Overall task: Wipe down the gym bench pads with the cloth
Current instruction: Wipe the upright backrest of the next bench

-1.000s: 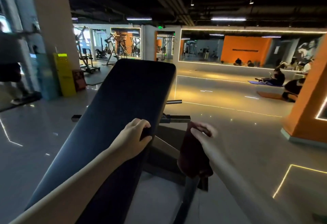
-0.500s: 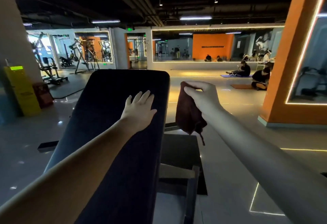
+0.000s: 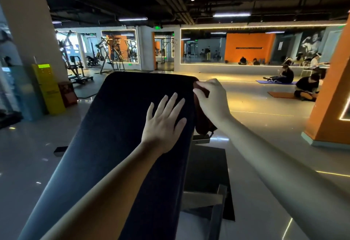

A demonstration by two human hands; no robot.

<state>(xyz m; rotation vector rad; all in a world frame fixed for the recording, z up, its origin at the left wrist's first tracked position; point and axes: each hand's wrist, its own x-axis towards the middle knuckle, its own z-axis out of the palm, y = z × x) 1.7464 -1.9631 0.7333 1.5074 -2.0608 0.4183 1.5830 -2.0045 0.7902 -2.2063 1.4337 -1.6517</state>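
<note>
yellow kiosk (image 3: 49, 88), people on mats (image 3: 284, 74)

A yellow kiosk (image 3: 48, 88) stands at the left of the frame against a pale pillar (image 3: 24, 21), with a red-brown box (image 3: 67, 93) just beside it. Behind them, exercise machines (image 3: 111, 54) line the far wall. A long mirror (image 3: 206, 48) edged with a lit strip fills the upper right, showing an orange wall (image 3: 249, 47). At the right, two people sit on the glossy grey floor (image 3: 265, 126), one on a purple mat (image 3: 274, 82), one (image 3: 308, 86) by an orange mat (image 3: 280, 94), near an orange column (image 3: 329, 95). Tube lights (image 3: 231, 14) hang from the dark ceiling.
</note>
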